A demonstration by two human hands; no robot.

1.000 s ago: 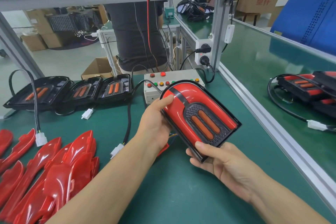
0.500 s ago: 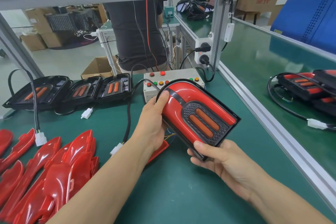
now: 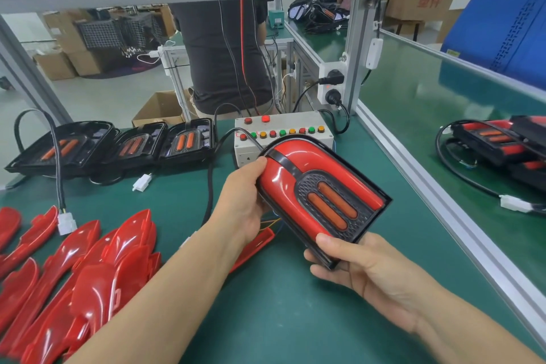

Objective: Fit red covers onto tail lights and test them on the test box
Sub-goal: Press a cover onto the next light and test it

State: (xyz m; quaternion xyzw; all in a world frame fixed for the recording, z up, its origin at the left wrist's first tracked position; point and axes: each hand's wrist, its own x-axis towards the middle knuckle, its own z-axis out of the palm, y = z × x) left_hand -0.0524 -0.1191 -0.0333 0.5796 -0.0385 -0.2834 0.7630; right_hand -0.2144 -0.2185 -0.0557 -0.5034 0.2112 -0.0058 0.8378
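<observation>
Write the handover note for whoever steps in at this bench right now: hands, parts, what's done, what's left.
Left hand grips the rounded end of the black-framed tail light with its glossy red cover on; right hand holds its square lower corner. The light is lifted and tilted above the green bench mat.
White test box with coloured buttons sits just behind it, one red lamp lit.
Three uncovered black tail lights stand in a row at the back left; loose red plastic covers are heaped at the front left.
Done: cover looks seated on this light.
Left: test it on the box, then cover and test the three bare ones.
</observation>
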